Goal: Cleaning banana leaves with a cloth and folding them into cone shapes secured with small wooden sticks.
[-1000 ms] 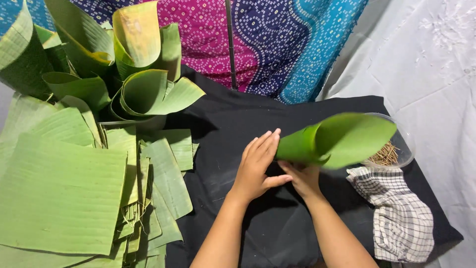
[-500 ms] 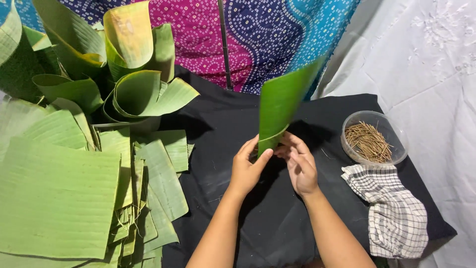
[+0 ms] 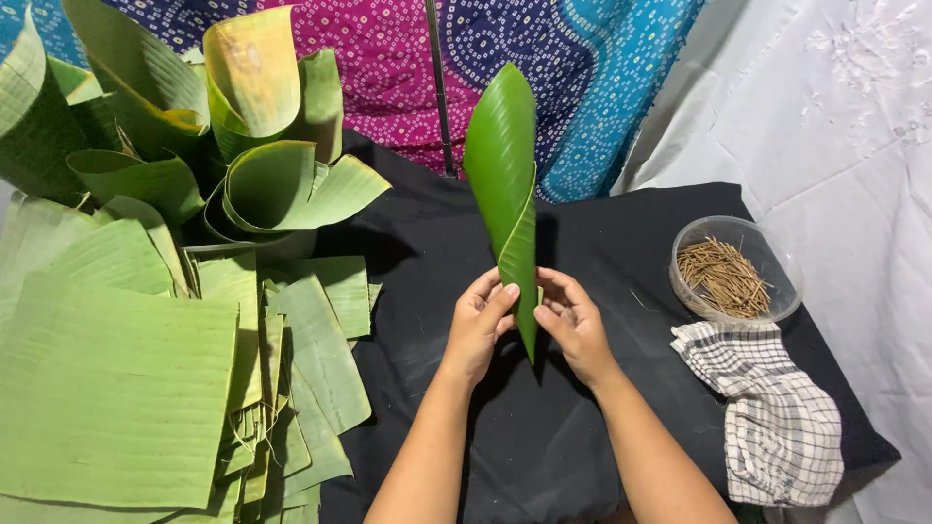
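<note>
Above the black cloth (image 3: 582, 243), both hands (image 3: 529, 320) grasp an upright rolled leaf (image 3: 505, 175).

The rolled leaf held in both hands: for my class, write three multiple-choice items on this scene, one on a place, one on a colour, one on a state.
1. Where does the clear bowl of thin sticks stand?
A. On the leaf stack
B. On the black cloth, by the person's right hand
C. On the white sheet

2. What colours is the checked cloth?
A. Red and yellow
B. Plain blue
C. White with dark lines

3. How is the rolled leaf held?
A. Upright, point down
B. Flat on the cloth
C. Folded into a square

Answers:
1 B: the bowl sits on the black cloth, beyond the right hand.
2 C: white fabric crossed by dark lines.
3 A: the left hand and right hand grip its lower part, its tip pointing down between them.
</note>
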